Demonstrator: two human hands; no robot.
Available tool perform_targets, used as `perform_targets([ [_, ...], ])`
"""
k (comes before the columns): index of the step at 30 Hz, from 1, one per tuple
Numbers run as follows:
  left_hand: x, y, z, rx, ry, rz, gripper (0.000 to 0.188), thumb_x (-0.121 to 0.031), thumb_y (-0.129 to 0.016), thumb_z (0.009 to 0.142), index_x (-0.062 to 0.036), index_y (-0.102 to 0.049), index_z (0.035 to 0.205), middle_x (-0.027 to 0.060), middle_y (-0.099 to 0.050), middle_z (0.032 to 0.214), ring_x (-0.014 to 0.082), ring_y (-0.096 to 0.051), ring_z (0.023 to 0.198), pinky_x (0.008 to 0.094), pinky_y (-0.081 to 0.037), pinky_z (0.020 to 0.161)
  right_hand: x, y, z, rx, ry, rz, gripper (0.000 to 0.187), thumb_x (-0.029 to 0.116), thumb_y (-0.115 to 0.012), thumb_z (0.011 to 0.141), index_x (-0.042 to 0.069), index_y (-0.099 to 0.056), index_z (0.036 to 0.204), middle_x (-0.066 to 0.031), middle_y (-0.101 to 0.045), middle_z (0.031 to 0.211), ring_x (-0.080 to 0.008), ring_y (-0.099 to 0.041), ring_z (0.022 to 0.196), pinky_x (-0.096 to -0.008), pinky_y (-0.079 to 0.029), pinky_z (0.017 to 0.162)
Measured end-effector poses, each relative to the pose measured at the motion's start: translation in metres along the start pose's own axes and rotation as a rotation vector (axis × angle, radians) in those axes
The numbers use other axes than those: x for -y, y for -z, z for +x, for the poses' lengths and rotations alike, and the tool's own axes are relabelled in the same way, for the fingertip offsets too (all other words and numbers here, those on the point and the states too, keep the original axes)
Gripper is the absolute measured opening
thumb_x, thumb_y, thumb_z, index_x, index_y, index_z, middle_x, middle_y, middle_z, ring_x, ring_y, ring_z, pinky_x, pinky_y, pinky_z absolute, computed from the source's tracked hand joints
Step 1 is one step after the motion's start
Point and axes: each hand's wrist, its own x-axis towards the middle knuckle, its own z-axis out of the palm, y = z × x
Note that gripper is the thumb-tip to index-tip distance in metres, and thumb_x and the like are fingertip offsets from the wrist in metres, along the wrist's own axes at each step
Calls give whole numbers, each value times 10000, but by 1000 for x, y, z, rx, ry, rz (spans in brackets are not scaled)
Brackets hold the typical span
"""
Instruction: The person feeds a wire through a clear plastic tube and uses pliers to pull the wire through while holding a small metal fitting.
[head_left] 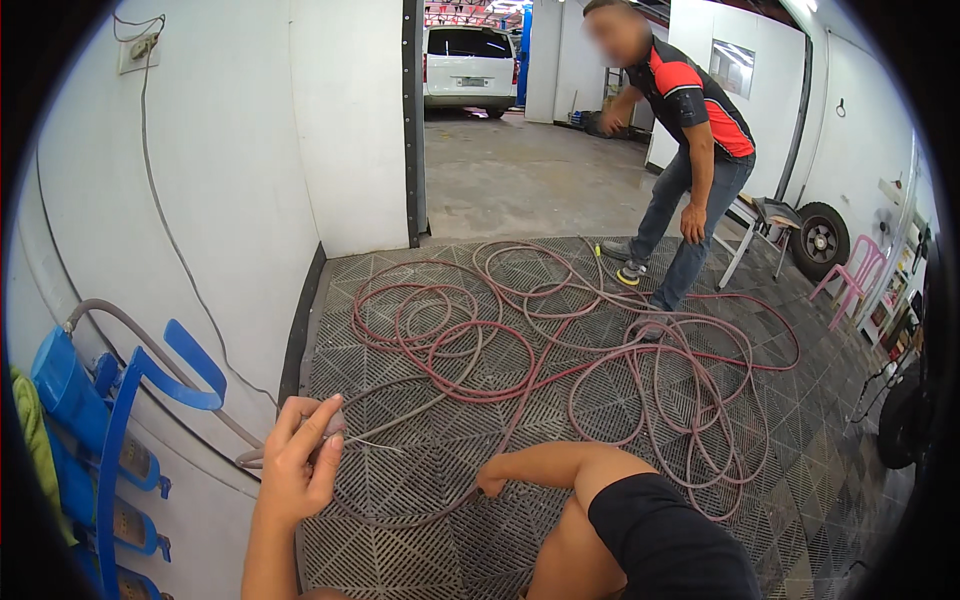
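Note:
My left hand (298, 455) is raised near the wall, its thumb and fingers closed on a small greyish piece (335, 422) whose kind I cannot make out. A thin pale strand (372, 443) sticks out beside it to the right. Lower and further right, my right hand (490, 478) is closed around a dark hose (405, 523), which curves over the floor back toward the left arm. Long red and greyish hoses (480, 365) lie in tangled loops on the black grated floor mat (390, 480) ahead.
At left, a blue wall-mounted filter unit (75, 390) with a hose bracket (190, 365) juts out. A co-worker (690, 110) bends forward among the coils. Near their foot lies a yellow-edged round tool (630, 273). A tyre (820, 240), a pink chair (855, 275) and a white van (470, 68) stand beyond.

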Motion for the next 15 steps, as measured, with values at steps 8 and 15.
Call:
perform_targets([
  [8,-2,-1,4,39,11,-15,244,-137,-689,916,24,-700,1099,103,-627,794,213,-584,575,316,-455,526,7,7,-8,12,-61,40,408,321,-562,1004,31,-689,1262,-132,-689,1195,-313,-658,979,-467,-520,825],
  [15,3,-7,0,46,49,-29,208,-173,-683,931,12,-708,1021,101,-613,713,221,-573,538,331,-435,507,4,6,-4,15,-69,10,438,317,-559,1010,29,-664,1322,-145,-675,1261,-320,-660,1029,-474,-526,854],
])
